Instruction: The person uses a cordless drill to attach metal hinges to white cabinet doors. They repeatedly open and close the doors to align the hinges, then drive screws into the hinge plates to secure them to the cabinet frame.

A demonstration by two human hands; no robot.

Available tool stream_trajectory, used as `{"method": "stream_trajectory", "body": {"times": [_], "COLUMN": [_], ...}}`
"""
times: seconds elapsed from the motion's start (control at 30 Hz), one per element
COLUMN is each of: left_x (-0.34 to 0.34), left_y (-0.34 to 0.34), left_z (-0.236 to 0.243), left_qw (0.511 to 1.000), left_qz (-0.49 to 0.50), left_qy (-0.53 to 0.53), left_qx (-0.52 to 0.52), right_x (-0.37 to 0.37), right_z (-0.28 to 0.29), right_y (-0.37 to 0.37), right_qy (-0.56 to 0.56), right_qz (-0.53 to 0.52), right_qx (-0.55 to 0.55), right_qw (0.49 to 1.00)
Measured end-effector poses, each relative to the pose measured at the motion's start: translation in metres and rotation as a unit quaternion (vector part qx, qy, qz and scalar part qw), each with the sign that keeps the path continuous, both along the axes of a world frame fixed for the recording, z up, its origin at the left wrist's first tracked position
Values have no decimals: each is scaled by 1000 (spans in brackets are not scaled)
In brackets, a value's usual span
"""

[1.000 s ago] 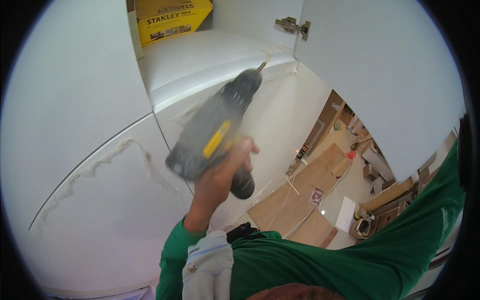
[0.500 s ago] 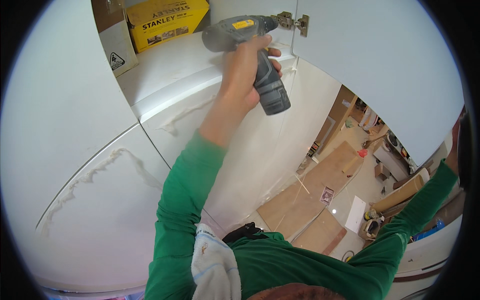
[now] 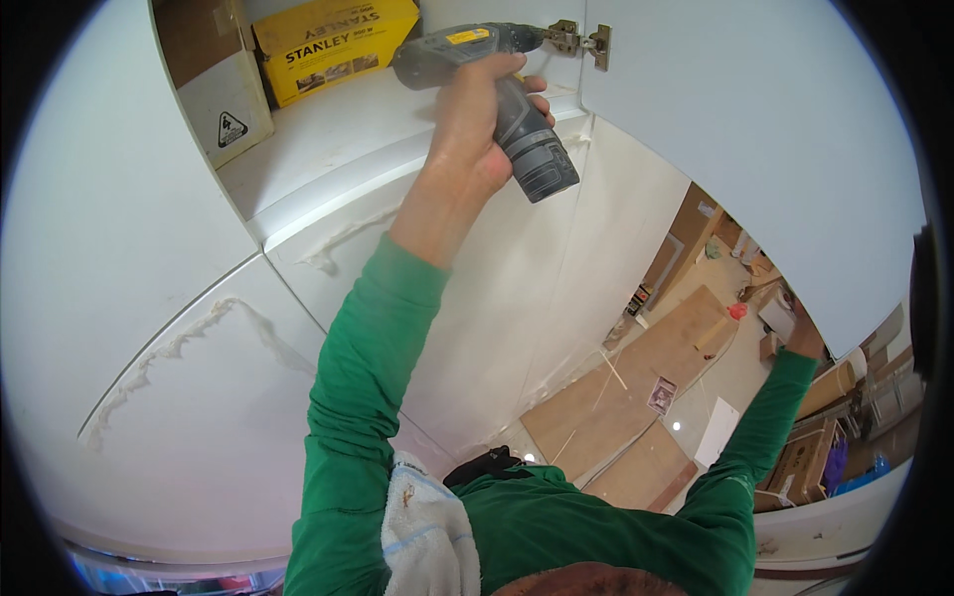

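Observation:
My left hand (image 3: 475,124) is wrapped around the grip of a grey and black cordless drill (image 3: 542,149), which lies level with its nose pointing right. The bit reaches a metal cabinet hinge (image 3: 564,40) at the inner edge of the cabinet; whether it sits in a screw is too small to tell. The hinge joins the cabinet to a large white door (image 3: 745,129) that stands swung out on the right. Of my right hand (image 3: 807,336) only the part near the wrist shows, at the door's lower edge; its fingers are hidden behind the door.
On the cabinet shelf (image 3: 308,149) stand a yellow box (image 3: 333,50) and a brown and white carton (image 3: 214,109). White cabinet fronts (image 3: 189,427) with torn tape fill the left. Below, brown sheets (image 3: 616,397) cover the floor, with cartons (image 3: 800,462) at the right.
My right hand has come inward from the far right to the door's lower edge. The drill has shifted slightly up and tilted, its bit now showing at the hinge.

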State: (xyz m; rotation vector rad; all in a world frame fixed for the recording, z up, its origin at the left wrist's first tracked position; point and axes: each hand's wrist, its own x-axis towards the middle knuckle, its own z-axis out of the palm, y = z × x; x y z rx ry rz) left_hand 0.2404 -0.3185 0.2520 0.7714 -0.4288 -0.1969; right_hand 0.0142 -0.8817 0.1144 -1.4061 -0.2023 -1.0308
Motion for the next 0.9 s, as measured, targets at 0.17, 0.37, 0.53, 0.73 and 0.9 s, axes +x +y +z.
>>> {"method": "stream_trajectory", "body": {"times": [0.17,0.37,0.53,0.73,0.9], "left_x": [1,1,9,17,17], "left_y": [0,2,11,19,21], "left_z": [1,0,5,16,17], "left_qw": [1000,1000,1000,998,997], "left_qz": [2,-1,-10,-58,-65], "left_qy": [8,16,17,14,41], "left_qx": [4,12,20,-6,-28], "right_x": [74,110,130,166,213], "right_z": [-27,-10,5,5,14], "right_y": [85,185,236,297,343], "right_qy": [45,95,125,44,-119], "right_qz": [67,53,77,61,-62], "right_qx": [-25,-49,-64,-157,-280], "right_qw": [996,993,987,985,951]}}
